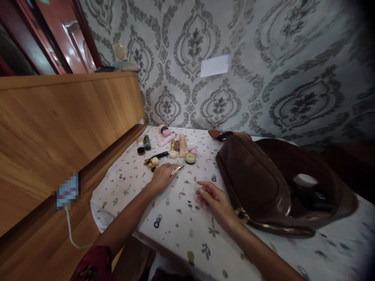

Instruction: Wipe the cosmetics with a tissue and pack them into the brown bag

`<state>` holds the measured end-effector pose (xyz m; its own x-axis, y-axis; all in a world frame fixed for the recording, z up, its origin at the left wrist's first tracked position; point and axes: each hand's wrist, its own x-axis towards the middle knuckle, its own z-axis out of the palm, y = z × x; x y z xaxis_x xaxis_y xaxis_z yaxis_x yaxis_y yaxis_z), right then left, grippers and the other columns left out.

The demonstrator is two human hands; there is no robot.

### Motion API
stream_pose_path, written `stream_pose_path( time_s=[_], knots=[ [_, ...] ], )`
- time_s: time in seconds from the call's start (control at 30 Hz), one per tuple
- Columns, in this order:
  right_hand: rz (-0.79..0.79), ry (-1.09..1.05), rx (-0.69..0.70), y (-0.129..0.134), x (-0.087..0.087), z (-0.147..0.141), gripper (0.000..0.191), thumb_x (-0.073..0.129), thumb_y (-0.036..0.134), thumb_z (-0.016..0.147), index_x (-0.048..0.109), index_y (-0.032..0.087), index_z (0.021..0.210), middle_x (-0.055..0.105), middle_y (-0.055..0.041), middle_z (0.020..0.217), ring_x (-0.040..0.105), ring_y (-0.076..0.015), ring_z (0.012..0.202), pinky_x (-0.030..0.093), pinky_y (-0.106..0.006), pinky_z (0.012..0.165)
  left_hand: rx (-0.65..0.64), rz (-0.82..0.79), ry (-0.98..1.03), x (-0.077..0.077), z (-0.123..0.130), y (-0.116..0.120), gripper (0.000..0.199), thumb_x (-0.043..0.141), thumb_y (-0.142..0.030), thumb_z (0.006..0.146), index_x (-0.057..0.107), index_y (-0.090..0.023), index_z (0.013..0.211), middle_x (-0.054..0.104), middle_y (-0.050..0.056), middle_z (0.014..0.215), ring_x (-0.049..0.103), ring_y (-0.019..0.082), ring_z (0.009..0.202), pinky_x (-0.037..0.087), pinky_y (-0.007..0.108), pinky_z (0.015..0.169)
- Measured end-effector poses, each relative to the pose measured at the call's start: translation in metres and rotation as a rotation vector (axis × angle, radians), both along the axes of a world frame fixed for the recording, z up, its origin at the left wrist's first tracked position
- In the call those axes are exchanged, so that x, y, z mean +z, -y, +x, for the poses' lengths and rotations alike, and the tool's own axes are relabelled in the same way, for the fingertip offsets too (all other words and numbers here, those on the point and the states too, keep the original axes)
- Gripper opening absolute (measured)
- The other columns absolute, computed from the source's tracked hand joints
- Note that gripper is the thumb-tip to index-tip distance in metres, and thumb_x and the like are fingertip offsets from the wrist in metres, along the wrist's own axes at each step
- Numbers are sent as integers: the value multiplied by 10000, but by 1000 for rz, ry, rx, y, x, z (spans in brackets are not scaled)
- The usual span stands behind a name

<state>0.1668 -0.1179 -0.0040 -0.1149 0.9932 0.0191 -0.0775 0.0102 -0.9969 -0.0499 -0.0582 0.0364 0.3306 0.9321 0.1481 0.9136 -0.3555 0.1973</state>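
My left hand (162,176) rests over the patterned cloth with its fingers closed around a slim cosmetic tube (178,169) with a shiny metallic end pointing right. Part of the tube is hidden by the fingers. My right hand (212,197) hovers beside the bag, fingers apart and holding nothing. Just beyond the left hand are a black pen-like stick (159,155), a small gold-and-dark bottle (150,165), a round green-topped jar (190,158), a peach squeeze tube (183,145) and a gold lipstick-like tube (172,145).
A large brown leather bag (249,171) lies unzipped on the right, with a white-lidded dark container (306,183) inside. Further cosmetics include a dark green bottle (147,142) and a pink tube (166,139). A wooden panel (73,113) borders the table's left side; patterned wallpaper stands behind.
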Motion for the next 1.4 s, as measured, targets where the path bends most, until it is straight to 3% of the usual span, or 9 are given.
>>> stream_pose_path(
  time_s=[0.17, 0.57, 0.97, 1.4],
  knots=[
    [3, 47, 31, -2, -1, 2, 555, 683, 628, 742, 640, 164, 1044, 622, -14, 643, 517, -127, 505, 368, -251, 467, 32, 13, -10, -1, 1, 0, 229, 483, -288, 963, 603, -218, 1145, 659, 64, 1123, 616, 230, 1075, 478, 317, 873],
    [-77, -77, 55, 5, 12, 7, 555, 740, 623, 706, 663, 174, 1023, 647, -30, 742, 551, -114, 546, 373, -231, 470, 101, 47, -20, -6, 6, -1, 202, 492, -277, 958, 589, -213, 1124, 643, 67, 1140, 608, 226, 1087, 480, 319, 849],
    [-140, -181, 112, 6, 19, 10, 508, 778, 599, 682, 676, 181, 952, 633, -7, 714, 537, -86, 513, 334, -214, 463, 180, 21, -61, -7, 9, -6, 200, 507, -319, 954, 590, -219, 1106, 641, 57, 1134, 602, 221, 1087, 466, 320, 851],
    [-33, -57, 195, 8, 12, 8, 538, 684, 664, 727, 660, 170, 939, 614, -9, 712, 548, -101, 505, 332, -215, 450, 188, 101, -82, -9, 5, -6, 180, 453, -259, 980, 596, -195, 1068, 650, 86, 1105, 603, 246, 1086, 473, 338, 842]
  ],
)
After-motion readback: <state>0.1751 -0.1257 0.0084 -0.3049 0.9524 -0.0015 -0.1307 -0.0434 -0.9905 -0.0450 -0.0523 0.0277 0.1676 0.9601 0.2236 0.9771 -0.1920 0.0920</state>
